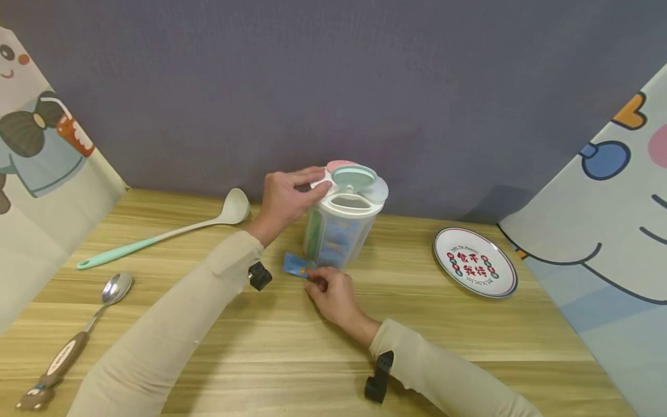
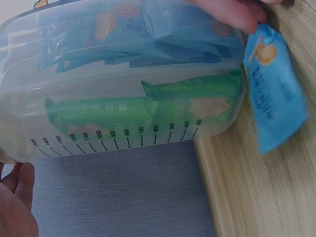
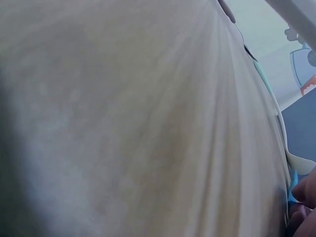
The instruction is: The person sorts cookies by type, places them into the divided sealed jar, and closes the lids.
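Note:
A clear storage container [image 1: 341, 234] with a white lid stands upright on the table, its mint flap [image 1: 354, 175] raised above an opening. My left hand [image 1: 286, 200] rests against the lid's left edge with fairly straight fingers and thumb. Beside the container's foot, my right hand [image 1: 333, 295] pinches one end of a small blue snack packet [image 2: 274, 94]. Through the wall show blue packets [image 2: 123, 29] and green packets [image 2: 103, 111], in separate compartments. In the right wrist view a sleeve fills most of the picture; only some fingers [image 3: 307, 192] and a bit of blue packet show.
To the left lie a white ladle [image 1: 235, 207] with a mint handle and a metal spoon [image 1: 116, 288] with a brown bear handle. A round white plate [image 1: 475, 284] with red lettering sits at the right. Behind rises a grey panel [image 1: 260, 87].

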### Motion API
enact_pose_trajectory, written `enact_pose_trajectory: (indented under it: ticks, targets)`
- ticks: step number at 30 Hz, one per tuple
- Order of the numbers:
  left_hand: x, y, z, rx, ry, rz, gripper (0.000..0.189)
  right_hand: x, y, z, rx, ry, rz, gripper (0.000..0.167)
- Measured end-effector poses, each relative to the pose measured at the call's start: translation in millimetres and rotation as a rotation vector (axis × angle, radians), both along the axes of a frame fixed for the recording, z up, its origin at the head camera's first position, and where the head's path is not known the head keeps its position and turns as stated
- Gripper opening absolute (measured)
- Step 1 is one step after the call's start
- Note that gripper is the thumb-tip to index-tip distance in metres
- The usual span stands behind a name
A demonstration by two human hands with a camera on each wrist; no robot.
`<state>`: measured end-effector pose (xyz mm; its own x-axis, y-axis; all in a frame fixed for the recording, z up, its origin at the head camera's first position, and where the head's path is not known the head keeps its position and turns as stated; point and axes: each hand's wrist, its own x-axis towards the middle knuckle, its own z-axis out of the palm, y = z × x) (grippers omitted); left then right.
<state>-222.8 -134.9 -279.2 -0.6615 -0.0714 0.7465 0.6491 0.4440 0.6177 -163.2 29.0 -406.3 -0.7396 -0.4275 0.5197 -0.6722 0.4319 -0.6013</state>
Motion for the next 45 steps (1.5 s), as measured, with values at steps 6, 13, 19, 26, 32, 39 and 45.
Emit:
enact_pose_trajectory:
  ticks: [6,13,19,26,32,39,45]
  targets:
    - [0.2,0.3,0.2,0.002,0.002,-0.001,0.025,-2.1,-0.8,0.2,-0.024,-0.030,0.023,0.020]
    - [-0.2,0.2,0.2,-0.004,-0.012,-0.001,0.027,-4.7,-1.0,2.4,0.027,0.023,-0.010,0.021]
    - [0.0,0.2,0.3,-0.005,-0.035,0.002,0.027,-5.6,0.7,3.3,0.054,0.034,-0.026,0.009]
    - [-0.8,0.8,-1.4,-0.002,-0.023,0.003,0.026,-4.4,1.9,2.1,0.024,0.080,-0.038,0.007]
    - [-0.8,1.2,-1.3,0.000,-0.019,0.005,0.026,-1.4,4.0,0.8,-0.030,0.028,-0.039,0.007]
    - [0.4,1.1,-0.5,-0.001,-0.008,0.010,0.026,4.3,10.5,4.4,-0.109,-0.068,-0.011,0.008]
    - [1.3,0.9,-0.4,0.011,-0.001,0.004,0.026,7.7,18.4,11.5,-0.100,-0.059,0.000,0.011]
